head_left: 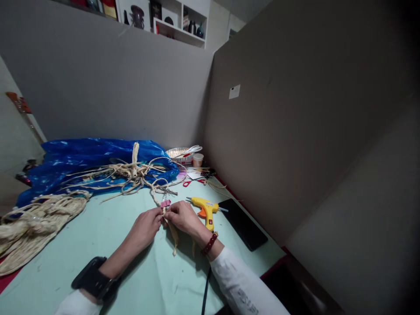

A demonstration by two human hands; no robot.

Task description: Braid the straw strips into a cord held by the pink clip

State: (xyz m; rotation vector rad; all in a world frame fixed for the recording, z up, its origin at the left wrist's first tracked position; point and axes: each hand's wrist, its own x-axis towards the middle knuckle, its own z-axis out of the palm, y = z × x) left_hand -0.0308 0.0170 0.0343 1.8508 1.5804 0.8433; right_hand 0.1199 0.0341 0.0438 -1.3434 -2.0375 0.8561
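My left hand (149, 225) and my right hand (183, 216) meet over the middle of the table, fingers pinched on a pale braid of dried plant fibre (164, 211). A pink binder clip (166, 203) grips the braid just beyond my fingertips. Loose fibre strands (173, 240) hang down from under my right hand toward me. The fingertips hide the exact spot where the strands cross. Close to the right of my right hand lies a yellow glue gun (206, 210) with an orange trigger.
A blue plastic bag (98, 148) with a heap of fibre strands (134, 173) lies at the back left. Woven fibre pieces (42, 223) rest at the left edge. Red-handled scissors (193, 182), a paper cup (197, 160) and a black phone-like slab (244, 225) are on the right. Grey partitions (262, 122) enclose the table.
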